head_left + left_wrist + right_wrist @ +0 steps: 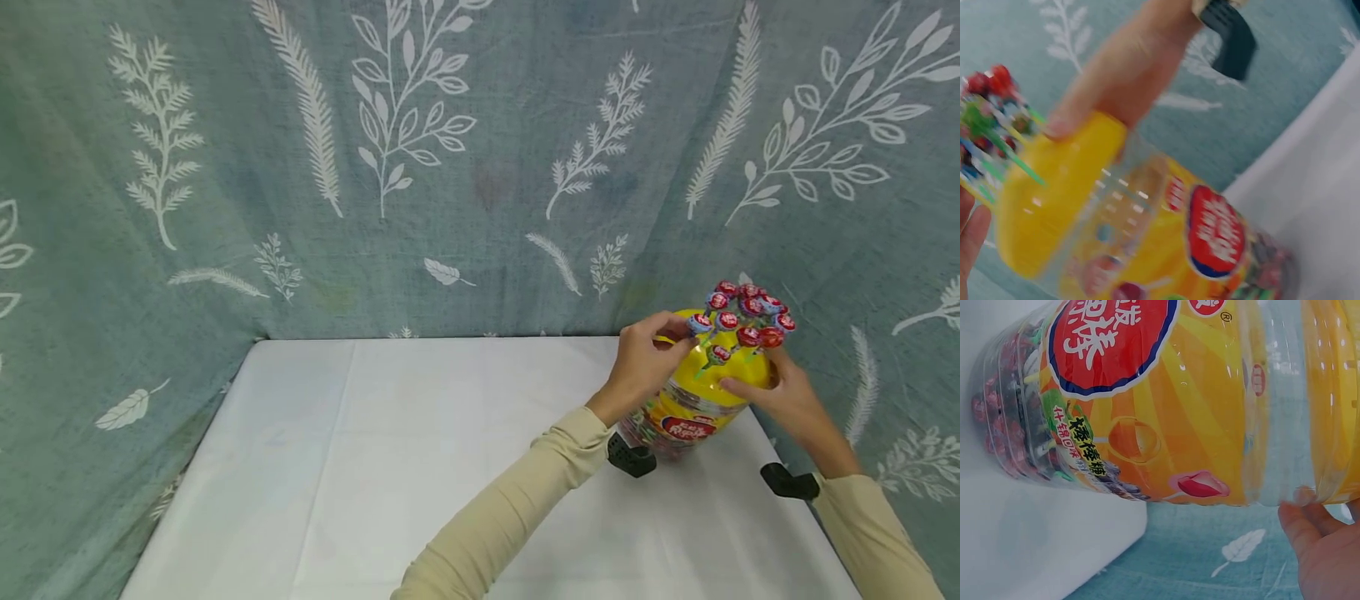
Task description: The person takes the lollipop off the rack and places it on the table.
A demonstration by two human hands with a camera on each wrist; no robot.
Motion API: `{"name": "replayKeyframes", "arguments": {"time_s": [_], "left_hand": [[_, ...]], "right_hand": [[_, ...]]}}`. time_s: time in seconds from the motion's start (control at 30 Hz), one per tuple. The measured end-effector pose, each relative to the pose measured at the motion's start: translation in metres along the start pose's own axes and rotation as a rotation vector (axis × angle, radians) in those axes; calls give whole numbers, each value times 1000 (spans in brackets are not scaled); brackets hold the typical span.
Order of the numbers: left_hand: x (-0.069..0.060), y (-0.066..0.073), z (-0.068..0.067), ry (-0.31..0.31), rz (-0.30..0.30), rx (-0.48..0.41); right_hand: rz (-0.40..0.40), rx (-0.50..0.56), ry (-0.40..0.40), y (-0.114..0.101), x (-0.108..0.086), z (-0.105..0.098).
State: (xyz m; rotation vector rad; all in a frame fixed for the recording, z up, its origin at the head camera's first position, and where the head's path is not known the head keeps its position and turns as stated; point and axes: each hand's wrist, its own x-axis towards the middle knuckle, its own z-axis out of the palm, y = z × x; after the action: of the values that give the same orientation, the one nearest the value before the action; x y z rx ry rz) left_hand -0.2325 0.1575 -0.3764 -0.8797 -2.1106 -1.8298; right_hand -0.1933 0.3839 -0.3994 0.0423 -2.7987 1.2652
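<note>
A candy jar (686,427) stands at the far right of the white tabletop (420,467), lollipops (750,336) sticking up from its yellow lid (697,383). The right grip (791,402) holds the lid's right side. The left grip (647,362) bends its fingers at the left edge, beside the lollipops; whether it pinches one, I cannot tell. Leaf-printed cloth (495,167) hangs behind.
</note>
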Motion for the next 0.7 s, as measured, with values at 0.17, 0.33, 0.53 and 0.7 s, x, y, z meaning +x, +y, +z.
{"name": "replayKeyframes", "arguments": {"time_s": [0.17,0.33,0.53,0.7], "left_hand": [[6,14,-12,-20,36,14],[1,19,-28,-25,17,-10],[-8,12,-47,15,12,6],[-16,2,-63,54,-23,20]], "right_hand": [[-15,4,4,-2,1,0],[2,17,1,-1,-2,0],[22,4,2,-2,-3,-1],[17,-1,-5,-1,-4,0]]}}
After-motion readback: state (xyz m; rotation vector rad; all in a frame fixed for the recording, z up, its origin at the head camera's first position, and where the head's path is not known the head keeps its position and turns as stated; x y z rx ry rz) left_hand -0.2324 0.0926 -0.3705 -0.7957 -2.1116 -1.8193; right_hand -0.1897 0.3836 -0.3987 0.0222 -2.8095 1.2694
